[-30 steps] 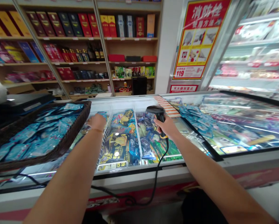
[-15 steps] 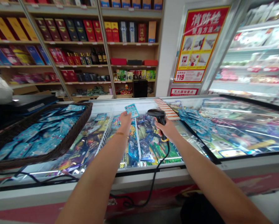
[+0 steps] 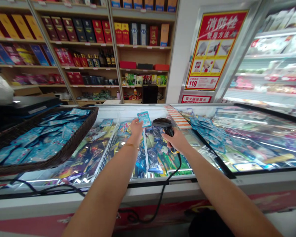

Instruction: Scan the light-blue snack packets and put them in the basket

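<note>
Pinched in the fingers of my left hand (image 3: pixel 136 127) is a small light-blue packet (image 3: pixel 144 118), held upright above the freezer. Beside it, my right hand (image 3: pixel 175 140) is wrapped round the grip of a black barcode scanner (image 3: pixel 162 123), whose head points left towards the packet without touching it. A black cable (image 3: pixel 163 191) runs from the scanner's grip down over the freezer's front edge. Similar blue packets (image 3: pixel 50 138) fill a dark wicker basket (image 3: pixel 88 123) on the left. More blue packets (image 3: pixel 207 131) lie in a pile on the right.
Below my hands is a chest freezer with a glass top, its front rim (image 3: pixel 148 190) running across. Bagged goods (image 3: pixel 88 151) and white wire dividers (image 3: pixel 108 144) show inside. Shelves of boxes (image 3: pixel 143 47) stand behind. A red poster (image 3: pixel 216 51) hangs on the wall.
The blue packet in my left hand has shifted slightly right and turned more upright. The scanner has tipped and moved a little left, closer to the packet. The whole view has shifted slightly.
</note>
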Demonstrator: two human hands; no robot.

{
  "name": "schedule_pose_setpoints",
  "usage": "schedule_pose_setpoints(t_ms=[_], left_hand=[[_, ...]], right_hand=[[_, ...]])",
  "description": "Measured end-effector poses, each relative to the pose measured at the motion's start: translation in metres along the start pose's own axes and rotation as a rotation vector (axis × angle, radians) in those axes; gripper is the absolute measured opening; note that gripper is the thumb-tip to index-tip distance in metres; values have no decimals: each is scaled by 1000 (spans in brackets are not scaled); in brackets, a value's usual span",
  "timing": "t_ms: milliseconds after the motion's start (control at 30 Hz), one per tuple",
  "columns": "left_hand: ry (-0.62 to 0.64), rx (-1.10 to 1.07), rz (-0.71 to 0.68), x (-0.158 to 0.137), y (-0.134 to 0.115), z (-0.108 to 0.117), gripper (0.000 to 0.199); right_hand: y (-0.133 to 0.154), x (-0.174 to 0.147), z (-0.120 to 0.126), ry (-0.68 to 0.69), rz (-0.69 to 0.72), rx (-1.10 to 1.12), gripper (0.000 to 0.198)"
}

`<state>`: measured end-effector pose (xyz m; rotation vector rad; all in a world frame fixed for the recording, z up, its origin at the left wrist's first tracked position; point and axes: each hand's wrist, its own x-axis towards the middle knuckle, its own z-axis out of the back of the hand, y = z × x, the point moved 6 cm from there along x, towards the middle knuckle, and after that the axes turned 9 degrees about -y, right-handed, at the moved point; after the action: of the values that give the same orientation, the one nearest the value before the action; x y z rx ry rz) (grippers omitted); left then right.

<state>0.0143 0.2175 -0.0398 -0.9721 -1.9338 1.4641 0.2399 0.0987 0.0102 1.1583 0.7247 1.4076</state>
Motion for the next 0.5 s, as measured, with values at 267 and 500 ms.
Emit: schedule_pose_setpoints(t_ms=[267,500], left_hand=[[8,-30,3,0,1,1,27],[-10,12,-23,-1,0,2,32]], right_hand=[[-8,6,-2,16,-2,-14,18],[-8,7,-3,1,-35,-7,17]])
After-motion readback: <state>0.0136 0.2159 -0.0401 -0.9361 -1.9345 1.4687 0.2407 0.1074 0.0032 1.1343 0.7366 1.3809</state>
